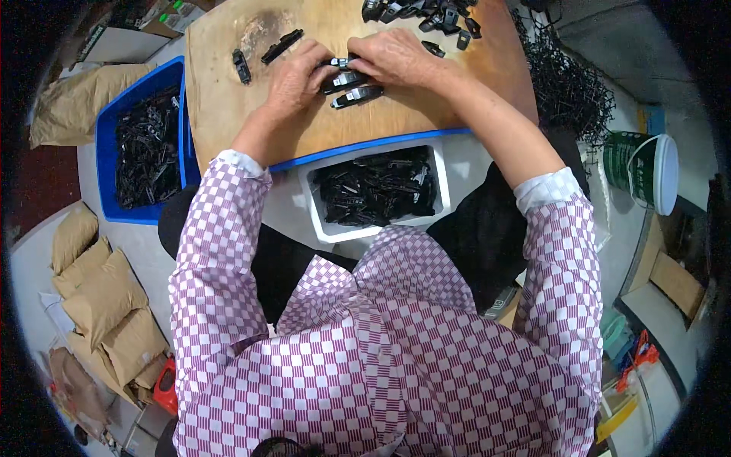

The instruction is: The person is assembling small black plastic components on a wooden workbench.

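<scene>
My left hand [297, 76] and my right hand [392, 59] meet above the wooden tabletop [426, 103]. Between them, the fingertips of both pinch a small black plastic part [339, 63] with a pale top, partly hidden by the fingers. Just nearer to me, a second black part [344, 81] and a third black part [357, 97] lie in a row on the wood. Left of my left hand are a long black piece [282, 46] and a shorter black piece [241, 67]. Beyond my right hand sits a single small black piece [432, 49].
Several black pieces [430, 14] form a pile at the far right. Below the table edge stands a white box [314, 206] of black parts; a blue bin [108, 183] of them is left. Thin black sprues [575, 95], a green bucket [630, 167] and brown sacks [106, 293] flank me.
</scene>
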Motion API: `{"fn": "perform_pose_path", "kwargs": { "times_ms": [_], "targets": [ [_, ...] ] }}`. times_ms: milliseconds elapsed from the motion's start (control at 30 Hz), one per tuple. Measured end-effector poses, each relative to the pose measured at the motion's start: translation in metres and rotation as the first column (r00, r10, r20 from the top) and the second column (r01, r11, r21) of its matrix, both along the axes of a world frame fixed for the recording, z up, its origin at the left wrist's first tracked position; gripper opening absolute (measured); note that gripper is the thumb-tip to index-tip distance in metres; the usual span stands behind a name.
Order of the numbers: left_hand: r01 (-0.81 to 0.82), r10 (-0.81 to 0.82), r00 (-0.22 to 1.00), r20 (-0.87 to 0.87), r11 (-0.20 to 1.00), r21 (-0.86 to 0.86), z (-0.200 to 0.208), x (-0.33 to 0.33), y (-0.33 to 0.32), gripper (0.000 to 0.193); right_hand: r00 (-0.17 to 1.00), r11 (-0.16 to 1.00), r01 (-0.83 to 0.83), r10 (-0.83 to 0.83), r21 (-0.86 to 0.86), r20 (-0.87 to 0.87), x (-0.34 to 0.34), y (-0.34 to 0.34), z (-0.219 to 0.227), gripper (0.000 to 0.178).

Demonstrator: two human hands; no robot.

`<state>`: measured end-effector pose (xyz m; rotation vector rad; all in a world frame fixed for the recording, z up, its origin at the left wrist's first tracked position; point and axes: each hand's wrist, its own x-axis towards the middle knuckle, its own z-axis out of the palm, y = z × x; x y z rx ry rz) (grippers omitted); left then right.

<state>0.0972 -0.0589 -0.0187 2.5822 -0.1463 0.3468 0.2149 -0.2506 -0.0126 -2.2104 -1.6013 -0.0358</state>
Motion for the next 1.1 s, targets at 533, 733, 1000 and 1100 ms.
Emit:
{"fn": "perform_pose_path", "kwargs": {
  "times_ms": [533, 733, 1000, 1100],
  "targets": [
    [-0.416, 0.248, 0.9, -0.359, 0.239, -0.877, 0.048, -0.075, -0.05, 0.043, 0.313, 0.964, 0.214, 0.086, 0.159, -0.946, -0.121, 0.021, 0.054, 0.028],
    [-0.417, 0.272, 0.884, -0.379, 0.093, -0.904, 0.044, -0.076, -0.054, 0.042, 0.185, 0.896, 0.408, 0.11, 0.178, -0.977, -0.149, 0.022, 0.049, 0.027],
    [-0.158, 0.15, 0.976, -0.16, -0.025, -0.987, 0.069, -0.074, -0.07, 0.045, 0.446, 0.886, 0.393, 0.049, 0.245, -0.894, -0.151, 0.0, 0.078, 0.026],
    [0.012, -0.032, 0.999, 0.015, -0.073, -0.997, 0.068, -0.081, -0.051, 0.047, 0.407, 0.894, 0.359, 0.11, 0.27, -0.907, -0.155, -0.004, 0.101, 0.024]
  ]
}}
